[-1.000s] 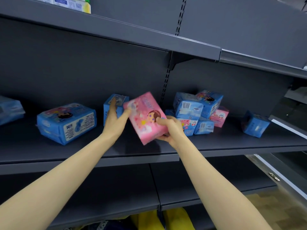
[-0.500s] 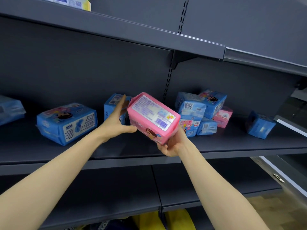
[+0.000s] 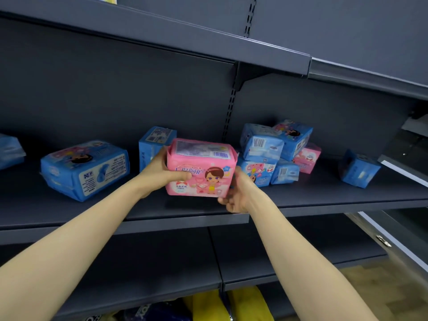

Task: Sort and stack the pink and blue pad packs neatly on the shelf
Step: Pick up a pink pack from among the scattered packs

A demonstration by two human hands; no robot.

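Pink pack was held level between both hands, just above the front part of the grey shelf, cartoon face toward the camera, barcode panel up. Left hand gripped its 9 o'clock end, thumb curled across the front, fingers behind. Right hand gripped the 4 o'clock corner, fingers curled round the end and underside. Upright blue pack stood at 10 o'clock of the pink pack, just behind the left hand. Large blue pack lay flat well off at 9 o'clock; another blue pack was cut by the frame edge beyond it. A loose heap of blue packs sat at 2 o'clock, a small pink pack wedged at its right side. Lone blue pack tilted at 3 o'clock, apart from the heap.
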